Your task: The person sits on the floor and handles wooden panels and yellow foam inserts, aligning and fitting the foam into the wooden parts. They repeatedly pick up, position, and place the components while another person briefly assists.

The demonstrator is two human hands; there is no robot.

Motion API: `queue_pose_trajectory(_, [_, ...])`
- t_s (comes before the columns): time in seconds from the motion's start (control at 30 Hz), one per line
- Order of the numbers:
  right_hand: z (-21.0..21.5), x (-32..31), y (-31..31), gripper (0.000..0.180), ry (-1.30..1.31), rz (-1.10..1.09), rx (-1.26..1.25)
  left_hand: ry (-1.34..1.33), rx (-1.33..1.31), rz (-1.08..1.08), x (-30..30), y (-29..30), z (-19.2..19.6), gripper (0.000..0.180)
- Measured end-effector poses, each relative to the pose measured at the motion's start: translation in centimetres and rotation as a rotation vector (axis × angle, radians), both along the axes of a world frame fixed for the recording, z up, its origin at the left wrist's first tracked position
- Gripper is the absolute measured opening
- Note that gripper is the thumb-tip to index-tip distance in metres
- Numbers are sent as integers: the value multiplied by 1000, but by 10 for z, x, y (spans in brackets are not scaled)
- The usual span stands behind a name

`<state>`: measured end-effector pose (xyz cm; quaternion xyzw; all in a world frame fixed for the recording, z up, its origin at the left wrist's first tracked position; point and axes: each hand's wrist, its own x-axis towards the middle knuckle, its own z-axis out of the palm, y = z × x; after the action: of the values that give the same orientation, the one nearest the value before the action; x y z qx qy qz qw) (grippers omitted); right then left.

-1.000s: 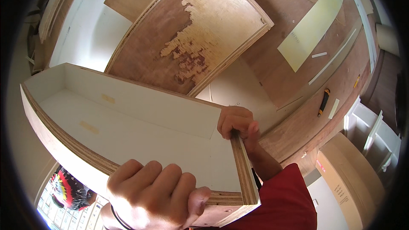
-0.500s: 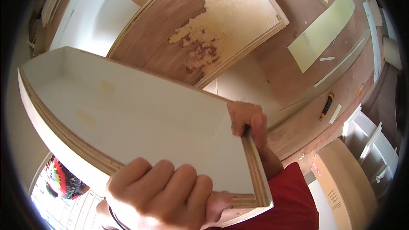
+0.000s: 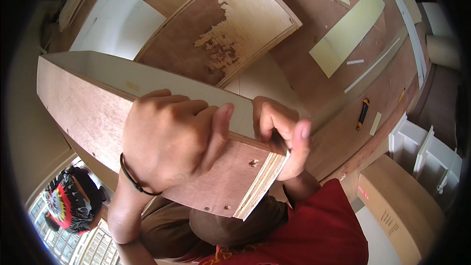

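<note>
An open plywood box (image 3: 81, 91), drawer-like, with a pale inside and a brown outer side, is held up at a tilt in both hands. My left hand (image 3: 169, 135), a dark band round its wrist, is closed over the near rim, its thumb lying along the top edge. At the box's right end, my right hand (image 3: 279, 132) grips the corner, fingers curled over the edge and thumb pointing up. Layered ply edges and a few small holes show on the near side. Much of the inside is hidden by the wall and my left hand.
Behind the box lies a plywood panel (image 3: 179, 44) with a patchy, pale-and-brown face. The work surface (image 3: 294, 64) carries yellowish strips (image 3: 347, 32), a cutter knife (image 3: 363, 114) and thin offcuts. A cardboard box (image 3: 392, 206) stands lower right. Another person's colourful headwear (image 3: 66, 201) shows lower left.
The box has rolled so its near outer side now faces me and less of its inside shows. My left hand has risen with the rim. The background has shifted slightly left.
</note>
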<state>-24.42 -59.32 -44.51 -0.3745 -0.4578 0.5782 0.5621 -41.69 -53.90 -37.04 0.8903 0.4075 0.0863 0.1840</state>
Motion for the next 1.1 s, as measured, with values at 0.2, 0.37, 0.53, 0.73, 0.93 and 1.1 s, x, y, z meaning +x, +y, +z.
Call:
queue_pose_trajectory(0.2, [-9,0,-3,59,-58,-158,-4,37,97,-13,2,0,-6,52])
queue_pose_trajectory(0.37, [-19,-5,-9,71,-111,-391,156,69,90,-22,-7,-1,-10,51])
queue_pose_trajectory(0.53, [14,25,-51,79,32,-950,377,19,203,5,-3,0,-9,61])
queue_pose_trajectory(0.73, [7,-73,-39,82,-22,-647,396,109,145,64,0,-1,-9,54])
queue_pose_trajectory(0.93, [4,23,-88,80,-218,-580,268,125,132,80,-8,4,-5,53])
queue_pose_trajectory(1.1, [22,-27,-52,81,-153,-533,460,136,129,99,-9,3,-5,53])
